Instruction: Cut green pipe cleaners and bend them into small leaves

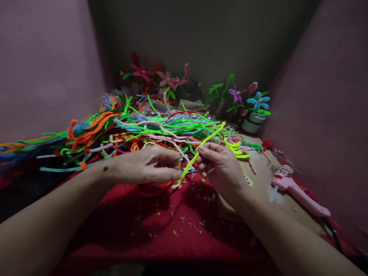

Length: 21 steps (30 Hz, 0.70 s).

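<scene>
Your right hand (220,165) pinches a yellow pipe cleaner (189,165) near its middle, between thumb and forefinger, a hold that probably steadies it while leaving both ends free; it slants above the middle of the table (178,245). Your left hand (155,165) is at its lower end, fingers bent, though I cannot tell whether they grip it. Yellow pieces (235,147) show just beyond your right hand, likely put there for easy reach. A heap of pipe cleaners (175,130) spreads across the table's far left, and by the right edge a pink glue gun (300,194) rests on cardboard (263,191), which seems to catch drips. The table is red, speckled with scraps (174,232); fuzzy flowers (258,102) stand along the far edge, between dim pinkish walls (324,96).
</scene>
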Each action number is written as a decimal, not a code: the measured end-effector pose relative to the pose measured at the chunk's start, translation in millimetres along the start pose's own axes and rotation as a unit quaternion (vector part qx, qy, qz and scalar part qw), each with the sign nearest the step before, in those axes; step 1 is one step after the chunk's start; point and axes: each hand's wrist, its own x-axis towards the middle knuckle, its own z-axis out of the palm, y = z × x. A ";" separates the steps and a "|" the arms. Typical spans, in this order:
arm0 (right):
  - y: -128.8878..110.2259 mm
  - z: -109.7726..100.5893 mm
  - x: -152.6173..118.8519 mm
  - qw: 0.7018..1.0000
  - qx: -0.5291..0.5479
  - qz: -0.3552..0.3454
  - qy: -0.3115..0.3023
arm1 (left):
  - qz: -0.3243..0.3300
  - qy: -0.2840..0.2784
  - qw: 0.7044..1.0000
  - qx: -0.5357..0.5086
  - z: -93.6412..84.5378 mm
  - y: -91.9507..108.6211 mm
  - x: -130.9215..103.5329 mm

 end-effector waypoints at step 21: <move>1.1 -6.0 12.3 0.996 0.036 -0.052 0.057 | -0.054 0.072 0.983 -0.160 23.1 -3.9 15.5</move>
